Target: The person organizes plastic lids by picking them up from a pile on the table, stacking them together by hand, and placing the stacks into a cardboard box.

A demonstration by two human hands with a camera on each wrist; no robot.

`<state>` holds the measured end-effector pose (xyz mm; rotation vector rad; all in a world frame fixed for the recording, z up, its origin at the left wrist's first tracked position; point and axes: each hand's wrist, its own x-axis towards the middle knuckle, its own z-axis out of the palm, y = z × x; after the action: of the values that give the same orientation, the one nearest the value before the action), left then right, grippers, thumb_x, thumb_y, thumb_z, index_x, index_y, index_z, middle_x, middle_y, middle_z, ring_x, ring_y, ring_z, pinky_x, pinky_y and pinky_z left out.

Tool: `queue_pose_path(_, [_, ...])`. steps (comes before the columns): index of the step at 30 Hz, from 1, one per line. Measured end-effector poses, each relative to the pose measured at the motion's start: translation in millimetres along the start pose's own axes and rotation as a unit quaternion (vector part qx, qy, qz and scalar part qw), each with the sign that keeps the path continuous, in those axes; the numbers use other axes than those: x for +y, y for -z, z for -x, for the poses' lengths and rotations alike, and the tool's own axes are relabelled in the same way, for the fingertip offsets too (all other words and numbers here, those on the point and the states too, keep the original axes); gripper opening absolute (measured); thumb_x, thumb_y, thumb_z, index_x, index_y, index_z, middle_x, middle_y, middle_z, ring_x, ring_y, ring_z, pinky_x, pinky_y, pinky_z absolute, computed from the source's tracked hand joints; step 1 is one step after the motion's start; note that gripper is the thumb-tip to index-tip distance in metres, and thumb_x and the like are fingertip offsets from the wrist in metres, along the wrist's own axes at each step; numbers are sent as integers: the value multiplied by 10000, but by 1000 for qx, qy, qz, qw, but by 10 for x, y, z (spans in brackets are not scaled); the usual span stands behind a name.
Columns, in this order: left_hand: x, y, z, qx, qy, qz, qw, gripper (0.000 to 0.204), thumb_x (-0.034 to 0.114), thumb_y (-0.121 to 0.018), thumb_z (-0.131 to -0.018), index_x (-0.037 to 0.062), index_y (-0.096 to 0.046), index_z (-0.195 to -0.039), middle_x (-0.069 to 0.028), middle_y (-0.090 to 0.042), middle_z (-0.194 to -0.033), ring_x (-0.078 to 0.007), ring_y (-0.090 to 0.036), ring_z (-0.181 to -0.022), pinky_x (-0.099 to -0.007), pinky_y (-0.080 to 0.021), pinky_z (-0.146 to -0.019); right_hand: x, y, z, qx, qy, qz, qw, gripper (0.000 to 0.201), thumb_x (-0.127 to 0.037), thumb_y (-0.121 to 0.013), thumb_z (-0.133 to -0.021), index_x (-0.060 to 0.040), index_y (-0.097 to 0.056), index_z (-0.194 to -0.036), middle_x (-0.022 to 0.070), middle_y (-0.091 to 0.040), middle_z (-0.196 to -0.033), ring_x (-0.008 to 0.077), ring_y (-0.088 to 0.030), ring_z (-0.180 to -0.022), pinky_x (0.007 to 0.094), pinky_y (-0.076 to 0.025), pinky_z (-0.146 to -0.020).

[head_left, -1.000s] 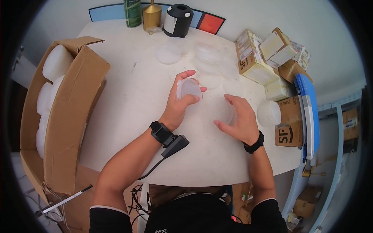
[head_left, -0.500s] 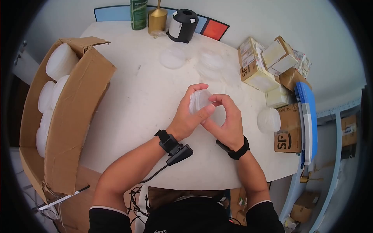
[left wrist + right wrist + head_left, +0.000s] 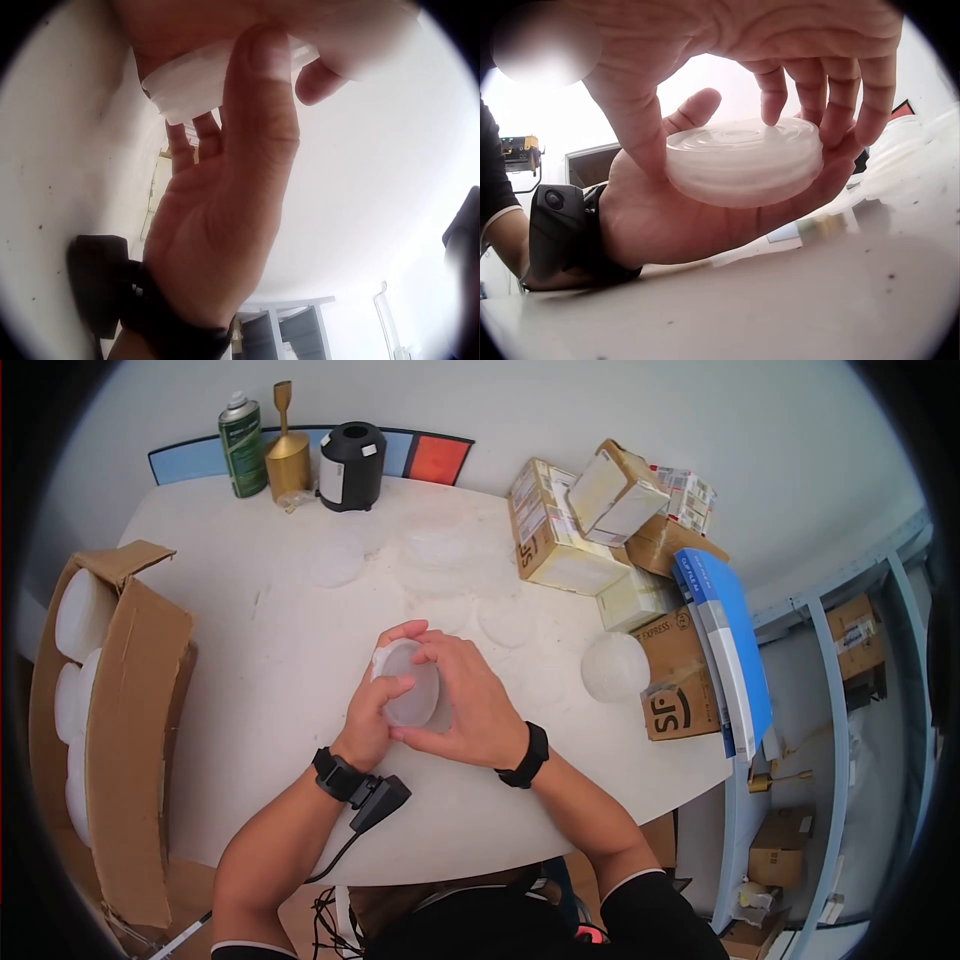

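A short stack of translucent round plastic lids point(image 3: 418, 685) is held between both hands over the middle of the table. My left hand point(image 3: 362, 710) cradles it from the left and below, thumb over its upper face and fingers curled round the far side. In the right wrist view the stack point(image 3: 742, 169) lies nearly flat above the left palm point(image 3: 697, 229). My right hand point(image 3: 485, 705) spans it from above, thumb on one side and fingertips on the opposite rim. In the left wrist view, the left thumb point(image 3: 259, 112) hides part of the lids point(image 3: 191, 82).
More clear lids point(image 3: 335, 560) lie spread on the white table point(image 3: 250, 760). A lid stack point(image 3: 615, 667) stands by cardboard boxes point(image 3: 685, 690) and blue folders point(image 3: 735, 650) at right. An open carton point(image 3: 135, 760) of white round plastic pieces stands left. A spray can point(image 3: 243, 450) stands at the back.
My right hand has come over from the right with clear lids and joined them to those in my left hand. Both hands now grip one stack. The head view has turned right.
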<state>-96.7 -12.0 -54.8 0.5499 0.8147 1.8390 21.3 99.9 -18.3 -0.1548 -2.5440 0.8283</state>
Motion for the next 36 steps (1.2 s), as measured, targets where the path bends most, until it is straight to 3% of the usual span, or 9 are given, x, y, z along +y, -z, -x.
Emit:
queue_pose_path(6, [-13, 29, 23, -28, 40, 24, 998, 738, 331, -550, -843, 122, -367, -1527, -114, -495, -1442, -279, -491, -1344, -441, -410, -1124, -60, 31, 4, -7, -18, 5, 1000, 741, -278, -909, -656, -41, -507, -1232, 198, -561, -1265, 371, -559, -1101, 414, -483, -949])
queue_pose_path(10, [-12, 10, 43, -32, 15, -21, 999, 750, 392, -571, -862, 95, -374, -1522, -107, -489, -1445, -268, -499, -1340, -427, -406, -1125, -74, 109, 23, 8, -32, 29, 999, 711, -261, -893, -637, -38, -519, -1199, 183, -565, -1205, 371, -564, -1069, 413, -488, -924])
queue_pose_path(14, [-1, 27, 24, 25, 6, -72, 997, 677, 423, -559, -931, 66, -410, -1487, -113, -515, -1424, -247, -536, -1305, -406, -419, -1113, 44, 635, 187, 54, -36, 94, 993, 678, -254, -879, -649, -17, -530, -1180, 165, -570, -1109, 361, -563, -1034, 404, -487, -909])
queue_pose_path(18, [-24, 15, 6, 34, 31, -123, 991, 523, 373, -509, -1026, 49, -461, -1434, -119, -569, -1369, -225, -592, -1239, -381, -457, -1074, 275, 1486, 576, 109, -185, 188, 958, 648, -242, -861, -699, -2, -517, -1193, 156, -590, -1129, 306, -576, -1058, 383, -465, -966])
queue_pose_path(20, [-15, -5, 17, 34, 22, -138, 990, 478, 347, -494, -1047, 45, -476, -1417, -117, -587, -1343, -219, -606, -1216, -372, -471, -1054, 367, 1795, 743, 140, -254, 151, 945, 624, -222, -844, -728, 11, -511, -1202, 153, -600, -1145, 269, -588, -1072, 377, -459, -988])
queue_pose_path(22, [-26, -10, 33, 35, 20, -146, 989, 451, 328, -488, -1058, 42, -486, -1406, -116, -598, -1326, -215, -613, -1202, -367, -479, -1042, 507, 1973, 905, 139, -293, 155, 933, 614, -204, -836, -740, 20, -505, -1206, 150, -600, -1144, 251, -593, -1075, 366, -455, -1000])
queue_pose_path(26, [-27, -10, 14, 31, 23, -146, 989, 429, 310, -498, -1056, 39, -501, -1388, -111, -608, -1300, -205, -619, -1184, -362, -484, -1033, 587, 2088, 1043, 79, -349, 196, 913, 620, -281, -837, -729, 8, -524, -1180, 181, -611, -1110, 299, -603, -1032, 380, -475, -943])
queue_pose_path(36, [-74, 41, 7, 19, 21, -135, 990, 358, 294, -524, -1055, 44, -571, -1308, -91, -645, -1215, -174, -636, -1125, -336, -495, -999, 670, 1970, 929, -1, -365, 222, 904, 647, -350, -828, -711, 3, -531, -1164, 225, -633, -1077, 358, -611, -993, 402, -487, -911])
